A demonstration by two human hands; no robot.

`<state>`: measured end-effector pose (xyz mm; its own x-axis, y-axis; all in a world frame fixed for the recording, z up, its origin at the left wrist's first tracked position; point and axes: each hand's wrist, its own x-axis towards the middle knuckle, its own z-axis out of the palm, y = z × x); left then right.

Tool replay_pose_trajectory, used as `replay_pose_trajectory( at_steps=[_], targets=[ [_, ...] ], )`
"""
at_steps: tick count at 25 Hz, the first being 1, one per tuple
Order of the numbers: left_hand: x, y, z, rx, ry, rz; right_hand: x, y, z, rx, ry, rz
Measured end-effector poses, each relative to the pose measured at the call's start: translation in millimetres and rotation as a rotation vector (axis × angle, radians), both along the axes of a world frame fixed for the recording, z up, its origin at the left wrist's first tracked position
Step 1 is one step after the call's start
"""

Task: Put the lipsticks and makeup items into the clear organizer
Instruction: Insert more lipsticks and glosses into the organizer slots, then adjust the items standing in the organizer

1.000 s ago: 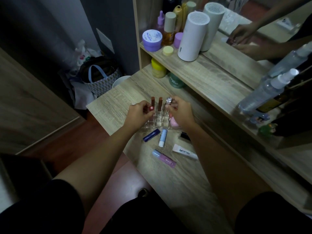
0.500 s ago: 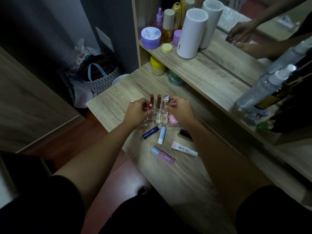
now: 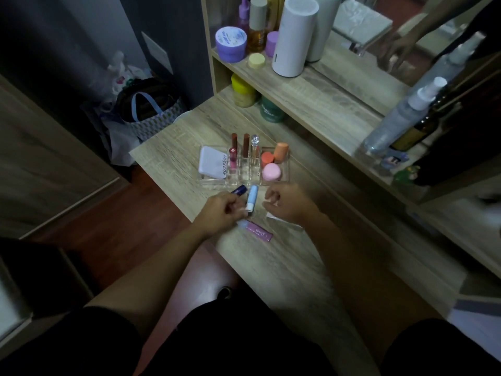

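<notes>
Pulled back from the organizer [image 3: 244,183] since a second ago, both hands now nearer the desk's [image 3: 284,267] front edge, among the loose items. Organizer now in full view, standing mid-desk toward the back edge, below the shelf [image 3: 311,96].

Left hand [image 3: 219,215]: fingers curled, tips pinched at the lower end of the light-blue tube [image 3: 252,198], just beside the navy tube [image 3: 239,189]; grip on either one not clear. Right hand [image 3: 290,206]: loosely curled, fingers bent and apart, over a white tube [image 3: 273,216] mostly hidden beneath it; touching or not, cannot tell.

Pink tube [image 3: 259,231] flat on the desk between the two wrists, closest to the front edge, its pale cap partly under the left hand.

Inside the organizer: white compact [image 3: 212,162] lying in the left compartment; in the middle slots, upright, two brown-capped lipsticks [image 3: 234,141] [image 3: 246,143] and a clear-topped one [image 3: 254,142] along the back row, with a shorter red-capped lipstick [image 3: 232,153] in front of the leftmost; front slots look unfilled. In the right compartment, an orange sponge [image 3: 280,151], a red-orange one [image 3: 267,158] and a pink round one [image 3: 271,171], touching one another.

On the shelf: purple jar [image 3: 231,44] at the left end, white cylinder [image 3: 294,36] next to the mirror [image 3: 379,36], spray bottle [image 3: 401,118] toward the right. Under the shelf, at the desk's back edge: yellow jar [image 3: 242,90], green jar [image 3: 271,111].
</notes>
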<state>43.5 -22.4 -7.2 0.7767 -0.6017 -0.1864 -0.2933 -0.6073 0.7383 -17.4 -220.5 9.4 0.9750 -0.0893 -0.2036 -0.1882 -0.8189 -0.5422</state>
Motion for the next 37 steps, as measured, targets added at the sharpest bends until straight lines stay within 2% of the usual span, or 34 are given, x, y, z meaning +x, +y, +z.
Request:
replay_pose_trajectory(
  at_steps=[3, 7, 12, 17, 21, 26, 37],
  targets=[
    [-9, 6, -7, 0.139, -0.027, -0.244, -23, -5, -10, -0.188, 0.103, 0.085],
    [-14, 6, -10, 0.210, -0.050, -0.316, -38, -4, -17, -0.220, 0.136, 0.057],
    [-6, 11, 3, 0.256, -0.076, -0.357, -34, 2, -18, -0.133, 0.086, 0.023],
    [16, 25, 42, 0.093, -0.047, -0.269, -25, 2, 0, 0.129, -0.020, -0.142],
    [45, 17, 80, 0.038, -0.291, -0.252, 3, -4, 28, 0.382, -0.176, -0.396],
    [60, -7, 99, 0.025, -0.575, -0.212, 34, 2, 38, 0.520, -0.340, -0.551],
    [75, -31, 82, 0.211, -0.743, -0.319, 49, 10, 11, 0.389, -0.326, -0.506]
  ],
)
